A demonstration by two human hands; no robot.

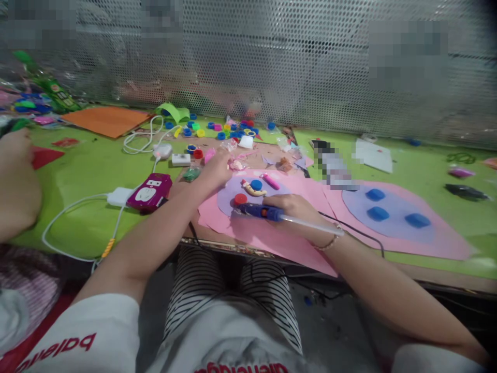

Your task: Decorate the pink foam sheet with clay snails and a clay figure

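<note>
My right hand (293,207) is wrapped round a blue glue gun (258,210). A whitish glue stick (310,225) sticks out of its back, over my wrist. The nozzle end lies by a red bottle cap (240,199) on a lilac paper shape (229,192). Also on that shape are a blue cap (256,184), a cream banana-like figure (254,190) with a red tip, and a pink stick-shaped piece (271,181). Beyond the paper, my left hand (222,167) is beside a small pale-pink piece (236,165); its fingers are blurred and partly hidden.
Several coloured caps (221,135) lie scattered at the back. A second pink sheet (446,243) at right bears blue caps. A purple device (150,192) with white cables stands left. The glue gun's black cable (357,231) crosses the paper. Another person's arm (17,186) is far left.
</note>
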